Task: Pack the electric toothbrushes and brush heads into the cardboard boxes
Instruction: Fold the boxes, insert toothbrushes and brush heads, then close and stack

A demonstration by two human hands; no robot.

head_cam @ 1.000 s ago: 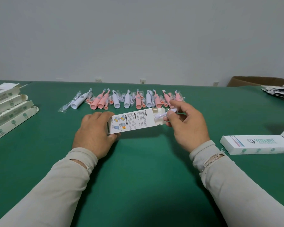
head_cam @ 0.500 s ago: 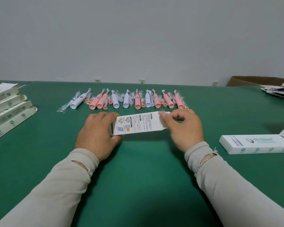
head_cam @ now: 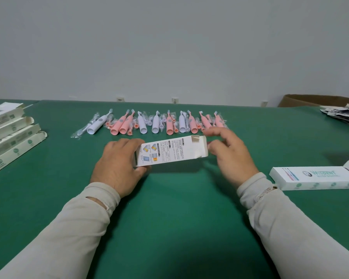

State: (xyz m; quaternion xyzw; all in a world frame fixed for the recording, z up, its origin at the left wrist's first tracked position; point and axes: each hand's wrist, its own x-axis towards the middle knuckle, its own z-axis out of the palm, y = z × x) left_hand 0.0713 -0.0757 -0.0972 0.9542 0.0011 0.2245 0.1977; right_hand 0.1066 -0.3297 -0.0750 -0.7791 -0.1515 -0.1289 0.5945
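A white cardboard box (head_cam: 170,152) with printed instructions on its back is held just above the green table (head_cam: 179,208). My left hand (head_cam: 119,164) grips its left end, fingers curled round it. My right hand (head_cam: 230,156) is at the box's right end, thumb against the closed end flap, fingers spread and relaxed above it. Behind the box lies a row of several pink and white electric toothbrushes (head_cam: 155,123) with bagged brush heads (head_cam: 83,131) between them.
A stack of open white boxes (head_cam: 10,135) sits at the left edge. A closed printed box (head_cam: 314,178) lies at the right, with more box corners past it. Leaflets (head_cam: 345,113) and a brown carton (head_cam: 314,100) are at the far right.
My right hand pushed a brush head into the box, then folded the end flap shut. Its fingers have now loosened and spread at that end. The left hand kept its hold.
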